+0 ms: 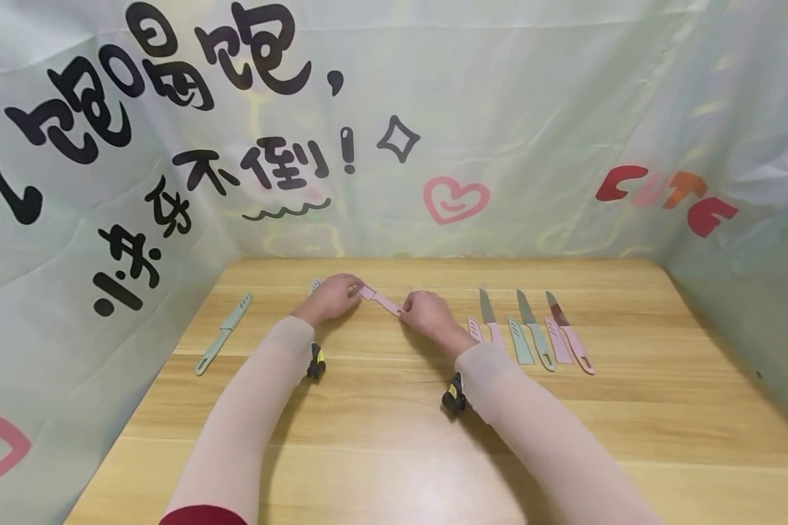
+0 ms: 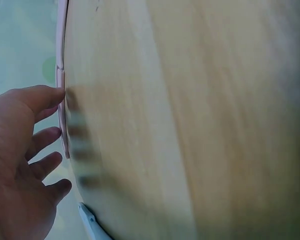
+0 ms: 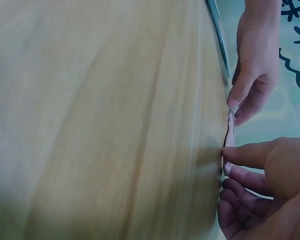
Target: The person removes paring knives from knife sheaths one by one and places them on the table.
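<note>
Both hands hold a pink knife (image 1: 387, 303) in its pink sheath (image 1: 365, 292), low over the far middle of the table. My left hand (image 1: 335, 297) pinches the sheath end; in the left wrist view its other fingers are spread beside the pink sheath (image 2: 62, 115). At the handle end, my right hand (image 1: 430, 313) pinches between thumb and forefinger, its other fingers curled, as the right wrist view shows on the pink handle (image 3: 230, 130). A green item (image 1: 315, 285) lies mostly hidden behind the left hand.
A green sheathed knife (image 1: 225, 332) lies at the left. To the right are a bare pink knife (image 1: 488, 310), a green one (image 1: 535, 335) and another pink one (image 1: 578, 343), each with a sheath (image 1: 520, 341) beside it. A printed cloth (image 1: 532, 109) hangs behind the wooden table (image 1: 368, 452).
</note>
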